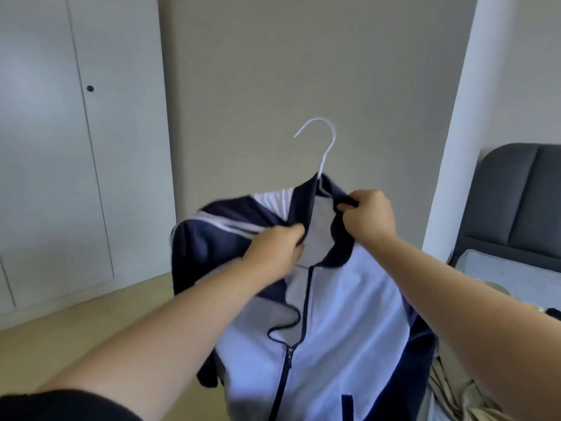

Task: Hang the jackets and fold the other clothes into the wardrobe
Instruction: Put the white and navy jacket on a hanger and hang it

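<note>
A white and navy zip jacket [343, 305] hangs in the air in front of me, its zip partly open. A white wire hanger [326, 147] sits inside its collar, hook sticking up. My left hand [274, 247] grips the left front edge of the collar. On the other side, my right hand [368, 217] pinches the navy collar. The hanger's shoulders are hidden under the cloth.
White wardrobe doors [60, 147] with a small dark knob stand shut at the left. A grey wall is straight ahead. A bed with a dark grey headboard [516, 202] is at the right, with beige cloth [455, 399] lying at its near edge. Light wooden floor lies below.
</note>
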Tool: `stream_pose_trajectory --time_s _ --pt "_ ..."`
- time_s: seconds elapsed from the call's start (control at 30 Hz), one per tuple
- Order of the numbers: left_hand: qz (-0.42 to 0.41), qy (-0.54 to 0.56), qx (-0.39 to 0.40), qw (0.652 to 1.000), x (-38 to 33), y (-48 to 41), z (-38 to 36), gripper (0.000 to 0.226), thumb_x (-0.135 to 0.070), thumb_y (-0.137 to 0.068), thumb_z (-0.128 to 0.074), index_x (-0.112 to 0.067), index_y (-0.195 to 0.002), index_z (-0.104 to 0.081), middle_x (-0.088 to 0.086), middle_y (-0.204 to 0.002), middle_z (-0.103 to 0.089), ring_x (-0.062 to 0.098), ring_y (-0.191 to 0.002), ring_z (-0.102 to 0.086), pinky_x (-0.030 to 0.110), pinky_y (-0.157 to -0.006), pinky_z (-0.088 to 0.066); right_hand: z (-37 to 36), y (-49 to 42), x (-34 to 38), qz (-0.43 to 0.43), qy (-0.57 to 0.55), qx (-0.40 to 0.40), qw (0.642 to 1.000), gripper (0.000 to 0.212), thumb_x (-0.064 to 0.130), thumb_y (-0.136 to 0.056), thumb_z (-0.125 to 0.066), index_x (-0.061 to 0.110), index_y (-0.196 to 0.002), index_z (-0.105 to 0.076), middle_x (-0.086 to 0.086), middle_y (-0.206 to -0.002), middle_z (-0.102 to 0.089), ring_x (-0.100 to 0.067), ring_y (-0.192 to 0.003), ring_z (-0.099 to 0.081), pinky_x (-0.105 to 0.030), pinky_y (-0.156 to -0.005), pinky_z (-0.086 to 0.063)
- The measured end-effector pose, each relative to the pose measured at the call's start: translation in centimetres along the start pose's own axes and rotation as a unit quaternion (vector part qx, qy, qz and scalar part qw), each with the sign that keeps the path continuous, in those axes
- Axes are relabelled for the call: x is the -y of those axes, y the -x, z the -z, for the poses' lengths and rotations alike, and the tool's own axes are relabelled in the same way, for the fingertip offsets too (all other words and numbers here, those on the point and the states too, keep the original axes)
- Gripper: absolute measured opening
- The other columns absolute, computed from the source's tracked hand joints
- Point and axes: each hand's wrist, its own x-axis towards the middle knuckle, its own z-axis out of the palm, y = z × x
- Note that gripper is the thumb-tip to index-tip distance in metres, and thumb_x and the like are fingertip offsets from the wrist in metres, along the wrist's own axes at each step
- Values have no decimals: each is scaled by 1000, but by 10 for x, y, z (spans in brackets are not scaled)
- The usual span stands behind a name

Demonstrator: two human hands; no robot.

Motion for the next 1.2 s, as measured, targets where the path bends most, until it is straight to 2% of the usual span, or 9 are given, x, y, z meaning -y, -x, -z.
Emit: stream_pose_trajectory --time_s 0.07,0.17,0.23,0.33,0.47,0.77,0.93,1.07,1.2 --pt "8 10 50 999 4 7 -13 29 -25 -94 -52 -12 -73 -38 3 -63 -49 35 -66 -55 38 -56 -41 -7 6 -5 5 -7 33 999 13 9 -86 -56 1 -80 -64 -16 -71 -61 -28 -63 -53 -29 -55 -38" --pt "-29 27 -122 992 16 6 -3 26 -23 -91 -49 -10 -70 -50 2 -66 -51 26 -59 -48 37 -54 -44 -4 7 -12 9 -47 42 998 12 6 -85 -56 -1 -78 -62 -14 -68 -57 -26 -63 -49 -29 -57 -37" --pt "-46 -7 -217 975 28 -1 10 14 -19 -89 -56 -7 -88 -63 7 -87 -59 28 -78 -55 38 -67 -48 4 2 -15 12 -58 47 997 11 4 -84 -55 -3 -76 -60 -9 -64 -52 -23 -60 -45 -28 -55 -34" --pt "-9 -37 -124 991 40 -21 28 43 -24 -91 -61 -7 -130 -52 12 -126 -54 30 -117 -47 39 -98 -36 9 0 -13 32 -69 68 995 15 0 -84 -54 0 -69 -57 -4 -57 -47 -19 -55 -42 -26 -51 -31" --pt "17 -3 30 999 40 -34 39 27 -34 -98 -47 -8 -91 -52 6 -79 -59 31 -79 -54 39 -71 -44 9 2 -9 61 -79 71 993 24 0 -85 -53 8 -62 -52 0 -52 -43 -14 -50 -38 -25 -48 -28" --pt "18 -27 -140 990 31 -37 38 28 -31 -96 -54 -12 -77 -47 -3 -61 -45 30 -61 -45 32 -54 -29 40 -12 -31 -4 -126 -45 991 26 9 -89 -42 13 -94 -67 0 -72 -65 -19 -74 -60 -26 -67 -44" --pt "45 3 -194 980 27 -39 34 22 -29 -94 -59 -9 -84 -57 -8 -60 -44 26 -60 -44 31 -54 -29 33 -11 -19 160 50 135 976 30 17 -90 -58 19 -120 -61 1 -93 -58 -19 -88 -53 -25 -77 -36" --pt "56 47 -204 976 23 -37 25 22 -31 -91 -63 -10 -84 -58 -1 -63 -54 25 -61 -48 34 -57 -38 40 -24 -18 114 142 200 963 18 11 -92 -55 17 -75 -56 -1 -74 -54 -23 -77 -46 -28 -58 -32" --pt "88 166 -131 973 26 -41 31 27 -41 -88 -63 -14 -83 -61 -6 -65 -57 18 -63 -52 29 -60 -40 36 -24 -25 77 83 61 992 20 5 -90 -52 7 -70 -49 -6 -63 -47 -28 -67 -45 -31 -56 -29"
